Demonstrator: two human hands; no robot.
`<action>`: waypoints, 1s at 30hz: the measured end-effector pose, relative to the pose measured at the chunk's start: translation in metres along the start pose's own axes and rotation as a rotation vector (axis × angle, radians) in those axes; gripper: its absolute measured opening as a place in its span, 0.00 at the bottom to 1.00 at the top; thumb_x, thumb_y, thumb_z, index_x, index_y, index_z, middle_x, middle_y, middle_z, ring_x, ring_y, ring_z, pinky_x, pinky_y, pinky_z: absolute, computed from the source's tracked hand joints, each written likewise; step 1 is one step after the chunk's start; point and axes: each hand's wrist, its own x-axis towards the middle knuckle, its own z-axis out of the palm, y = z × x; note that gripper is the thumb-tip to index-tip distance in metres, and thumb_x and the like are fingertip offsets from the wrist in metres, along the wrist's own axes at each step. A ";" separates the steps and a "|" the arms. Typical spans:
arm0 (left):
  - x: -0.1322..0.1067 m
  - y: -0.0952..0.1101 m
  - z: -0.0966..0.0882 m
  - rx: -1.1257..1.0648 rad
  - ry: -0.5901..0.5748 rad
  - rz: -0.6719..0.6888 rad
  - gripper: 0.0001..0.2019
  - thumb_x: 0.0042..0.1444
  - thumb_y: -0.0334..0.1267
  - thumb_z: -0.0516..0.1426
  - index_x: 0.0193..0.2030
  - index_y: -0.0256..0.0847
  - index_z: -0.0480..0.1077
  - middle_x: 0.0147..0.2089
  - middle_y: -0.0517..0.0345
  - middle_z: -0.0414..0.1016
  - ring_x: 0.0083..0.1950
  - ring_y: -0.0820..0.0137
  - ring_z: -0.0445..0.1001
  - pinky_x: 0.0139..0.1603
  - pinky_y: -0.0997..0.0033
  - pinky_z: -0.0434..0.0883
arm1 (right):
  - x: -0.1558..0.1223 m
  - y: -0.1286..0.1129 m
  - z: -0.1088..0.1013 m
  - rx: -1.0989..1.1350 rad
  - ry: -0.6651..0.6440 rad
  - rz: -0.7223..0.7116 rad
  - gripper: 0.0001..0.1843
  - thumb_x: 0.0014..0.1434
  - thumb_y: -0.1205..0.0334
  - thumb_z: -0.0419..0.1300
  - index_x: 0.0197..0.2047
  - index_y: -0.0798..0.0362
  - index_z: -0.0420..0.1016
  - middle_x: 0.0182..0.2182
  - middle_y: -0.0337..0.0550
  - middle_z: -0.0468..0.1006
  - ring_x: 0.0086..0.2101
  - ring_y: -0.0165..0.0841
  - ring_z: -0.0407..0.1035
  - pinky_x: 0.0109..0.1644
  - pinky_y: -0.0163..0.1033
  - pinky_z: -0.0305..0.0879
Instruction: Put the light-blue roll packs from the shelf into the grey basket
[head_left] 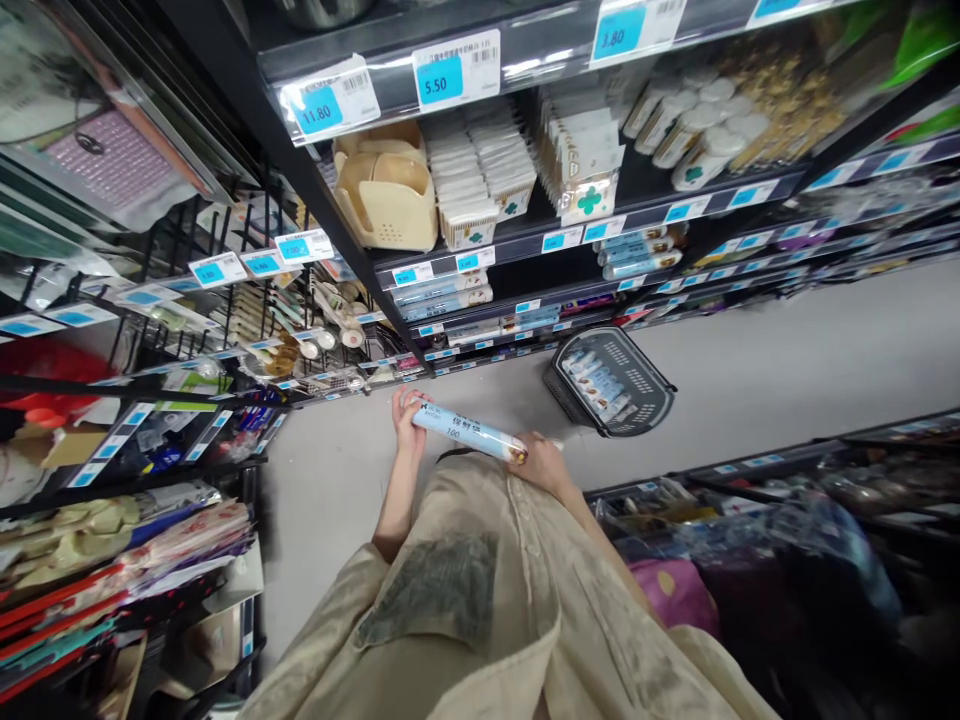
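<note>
A long light-blue roll (469, 431) with printed writing lies across in front of me, held at both ends. My left hand (406, 415) is closed round its left end. My right hand (541, 464) grips its right end, fingers wrapped under it. Both hands hover above the grey aisle floor (750, 370), over the front of my beige jacket. A black shopping basket (611, 382) stands on the floor just beyond my right hand, with several similar blue rolls lying in it.
Dark store shelving (570, 235) with blue price tags runs along the far side, stocked with cream boxes, packets and bottles. A wire rack (187, 330) of hanging goods stands at left. Another shelf edge (787, 455) with bagged goods is at right.
</note>
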 end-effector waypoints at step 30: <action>-0.009 -0.025 0.004 0.757 -0.581 0.256 0.12 0.45 0.30 0.73 0.35 0.48 0.82 0.46 0.48 0.83 0.57 0.53 0.78 0.68 0.49 0.70 | -0.023 0.072 0.011 -0.107 0.277 -0.051 0.14 0.64 0.61 0.60 0.52 0.53 0.79 0.43 0.54 0.83 0.46 0.47 0.75 0.46 0.42 0.65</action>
